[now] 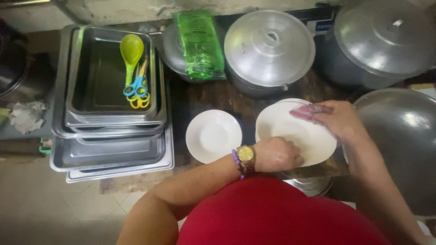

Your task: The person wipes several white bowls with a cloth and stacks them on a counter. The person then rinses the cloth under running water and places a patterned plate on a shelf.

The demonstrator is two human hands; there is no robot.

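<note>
My left hand (278, 154) grips the near rim of a large white plate (295, 136) and holds it tilted above the counter. A gold watch and a purple bead bracelet sit on that wrist. My right hand (338, 119) presses a pink cloth (305, 112) against the plate's far rim. A second white plate (213, 135) lies flat on the dark counter just left of the held one.
A stack of steel trays (109, 154) at left holds a green spoon (131, 50) and scissors (136, 90). Lidded metal pots (269, 47) and a green packet (200, 43) stand behind. A big metal lid (399, 131) sits at right.
</note>
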